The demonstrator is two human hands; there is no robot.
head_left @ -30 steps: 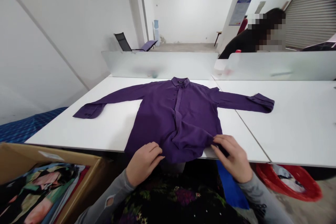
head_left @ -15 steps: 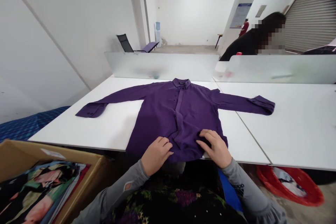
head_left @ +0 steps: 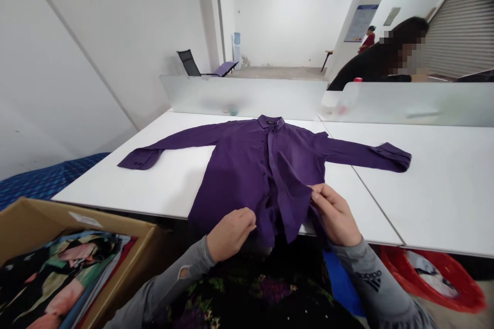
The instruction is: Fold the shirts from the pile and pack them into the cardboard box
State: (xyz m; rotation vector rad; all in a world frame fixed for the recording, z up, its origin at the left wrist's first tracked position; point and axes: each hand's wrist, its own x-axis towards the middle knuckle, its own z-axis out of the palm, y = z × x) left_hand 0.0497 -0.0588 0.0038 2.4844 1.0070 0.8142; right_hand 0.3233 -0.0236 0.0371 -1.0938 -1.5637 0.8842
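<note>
A purple button-up shirt (head_left: 239, 169) lies front side up on the white table (head_left: 162, 190), collar away from me and both sleeves spread to the sides. My right hand (head_left: 336, 215) pinches the edge of its right front panel near the hem and holds it lifted, so the placket opens at the lower part. On the other front panel, my left hand (head_left: 231, 234) rests near the hem with its fingers curled closed on the cloth. Dark buttons run down the left panel. The hem hangs over the table's near edge.
A cardboard box (head_left: 148, 247) of folded, patterned clothes stands at the lower left. A red-rimmed bin (head_left: 469, 288) sits on the floor at the lower right. Frosted dividers (head_left: 247, 95) line the table's far edge. Beyond them a person in black (head_left: 358, 64) leans over at the right.
My right hand has taken the right front panel's edge and drawn it up and to the right, opening the lower placket. My left hand has stayed near the hem.
</note>
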